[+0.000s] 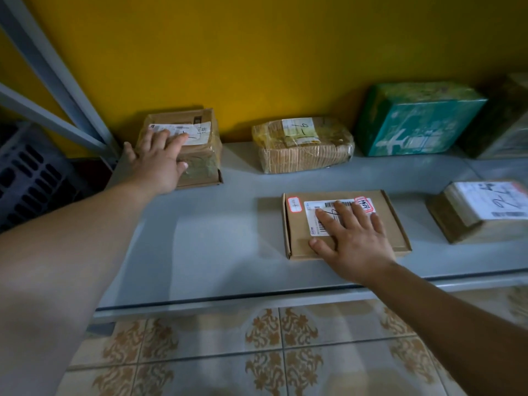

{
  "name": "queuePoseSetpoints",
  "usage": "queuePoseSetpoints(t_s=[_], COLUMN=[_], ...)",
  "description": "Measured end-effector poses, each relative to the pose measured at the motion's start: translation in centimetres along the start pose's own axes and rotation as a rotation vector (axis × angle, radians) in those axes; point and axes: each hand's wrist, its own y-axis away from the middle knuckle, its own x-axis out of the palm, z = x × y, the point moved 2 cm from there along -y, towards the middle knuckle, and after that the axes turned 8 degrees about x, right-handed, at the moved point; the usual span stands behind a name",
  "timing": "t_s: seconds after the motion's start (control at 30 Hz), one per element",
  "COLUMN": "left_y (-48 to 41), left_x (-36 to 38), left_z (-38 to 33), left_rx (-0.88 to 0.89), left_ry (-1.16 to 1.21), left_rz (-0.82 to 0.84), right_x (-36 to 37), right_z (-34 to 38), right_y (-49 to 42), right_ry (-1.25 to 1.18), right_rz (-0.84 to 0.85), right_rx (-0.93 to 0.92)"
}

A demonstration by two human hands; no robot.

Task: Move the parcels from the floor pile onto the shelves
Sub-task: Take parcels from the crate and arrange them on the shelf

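Left hand (155,161) lies open at ten o'clock, fingers spread and nearly straight across the top of a taped box (203,164), thumb against its front face. That box sits at the back of the shelf (214,224), close to the yellow wall (257,52). Further out at nine o'clock stands a dark slotted crate (28,172), off the shelf's end.

At twelve o'clock a wrapped parcel (303,155) marked "9-1" rests by the wall, apart from the taped box. Right hand (354,238), at four o'clock, is open too, palm and straight fingers pressed flat on a flat box (297,232) near the shelf's front edge, covering part of its label. A green box (414,121) stands at two o'clock against the wall. At three o'clock sits a labelled box (485,207), blurred. Patterned floor (228,352) tiles fill six o'clock.
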Motion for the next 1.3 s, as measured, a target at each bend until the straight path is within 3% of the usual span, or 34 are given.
queuePoseSetpoints(t_s=[0.33,0.73,1.0,1.3], left_y=[1.1,4.0,11.7,17.9], left_x=[-0.3,-2.4,-9.7,-25.2], left_z=[1.2,-2.5,-9.1,-15.2], left_rx=[0.088,-0.033,0.022,0.208], left_ry=[0.009,0.067,0.178,0.333], left_rz=[-0.037,0.091,0.402,0.505], right_x=[0.2,-2.6,-12.3,-27.4], right_z=[-0.5,-0.4,-1.3,-4.2], right_y=[1.0,1.1,7.8,20.6], right_ry=[0.006,-0.005,-0.076,-0.145], right_rz=[0.010,0.134,0.191,0.205], right_rx=[-0.031,-0.030,-0.013,0.108])
